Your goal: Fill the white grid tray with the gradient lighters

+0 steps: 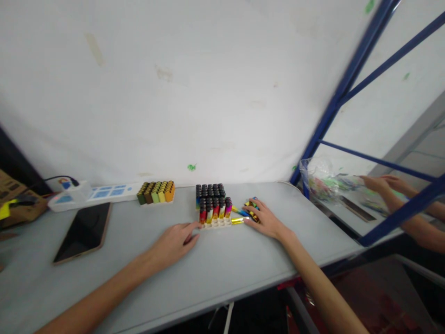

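A pale tray [219,224] with round holes stands in the middle of the table, its back rows filled with upright colourful lighters [215,211] with black tops. Behind it is a second block of black-topped lighters [210,190]. My left hand [179,239] lies open at the tray's front left corner, its fingertips touching the edge. To the tray's right, my right hand [266,220] rests with fingers spread over several loose lighters [253,211], partly hiding them. A shiny yellow lighter [238,221] lies between its thumb and the tray.
A block of green, yellow and orange lighters [156,192] stands back left, beside a white power strip [114,191] with a plugged-in charger. A phone [83,232] lies at left. Blue metal frame bars [333,106] rise at right; beyond them, another person's arms [399,199] reach toward clear plastic bags [323,178].
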Demonstrator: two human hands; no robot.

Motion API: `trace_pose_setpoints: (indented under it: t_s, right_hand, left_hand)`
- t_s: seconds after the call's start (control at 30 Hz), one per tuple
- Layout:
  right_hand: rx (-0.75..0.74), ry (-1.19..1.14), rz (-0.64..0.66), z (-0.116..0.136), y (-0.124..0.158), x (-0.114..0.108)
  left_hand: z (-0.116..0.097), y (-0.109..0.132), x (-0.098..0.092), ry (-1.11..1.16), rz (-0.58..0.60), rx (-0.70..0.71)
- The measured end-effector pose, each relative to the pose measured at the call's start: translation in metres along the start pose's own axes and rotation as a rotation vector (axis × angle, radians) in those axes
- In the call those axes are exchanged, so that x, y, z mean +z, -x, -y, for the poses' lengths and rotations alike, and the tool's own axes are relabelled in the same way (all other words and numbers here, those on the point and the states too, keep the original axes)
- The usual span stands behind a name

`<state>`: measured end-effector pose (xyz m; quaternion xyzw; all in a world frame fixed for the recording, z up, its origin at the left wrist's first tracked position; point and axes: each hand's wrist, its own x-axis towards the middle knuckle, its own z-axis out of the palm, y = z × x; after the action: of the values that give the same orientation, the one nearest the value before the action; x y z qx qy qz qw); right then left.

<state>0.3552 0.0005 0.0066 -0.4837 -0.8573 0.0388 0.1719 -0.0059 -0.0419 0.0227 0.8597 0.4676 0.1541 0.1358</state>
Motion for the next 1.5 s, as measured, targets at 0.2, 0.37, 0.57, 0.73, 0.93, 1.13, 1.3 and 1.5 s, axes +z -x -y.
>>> trace_pose_setpoints:
  t_s: [0.2, 0.37, 0.57, 0.73, 0.93, 1.13, 1.3, 1.5]
  right_hand:
    - [-0.044, -0.071, -0.040, 0.003, -0.006, 0.000]
    - [-0.038, -0.067, -0.067, 0.010, -0.010, 0.003]
    - [-0.035, -0.248, -0.108, 0.019, -0.009, -0.006]
    - [0.080, -0.395, -0.156, 0.033, -0.011, -0.028]
    - [-0.078, -0.447, -0.152, 0.075, -0.044, -0.029]
    - [-0.129, -0.390, -0.198, 0.089, -0.058, -0.001]
    - [-0.129, -0.361, -0.232, 0.085, -0.054, 0.010]
    - [-0.147, -0.366, -0.284, 0.086, -0.053, 0.011]
  left_hand:
    - [0.000, 0.000, 0.000, 0.000, 0.004, -0.006]
    - [-0.001, 0.000, 0.000, -0.002, 0.012, -0.013]
    - [-0.001, 0.000, 0.000, -0.016, 0.004, -0.008]
    - [0.001, -0.001, 0.002, -0.023, 0.008, 0.009]
    - [0.002, -0.001, 0.003, -0.036, 0.013, 0.015]
    - [0.001, 0.001, 0.003, -0.062, 0.008, 0.041]
    - [0.003, 0.001, 0.004, -0.073, 0.005, 0.054]
    - [0.003, 0.000, 0.005, -0.085, 0.002, 0.049]
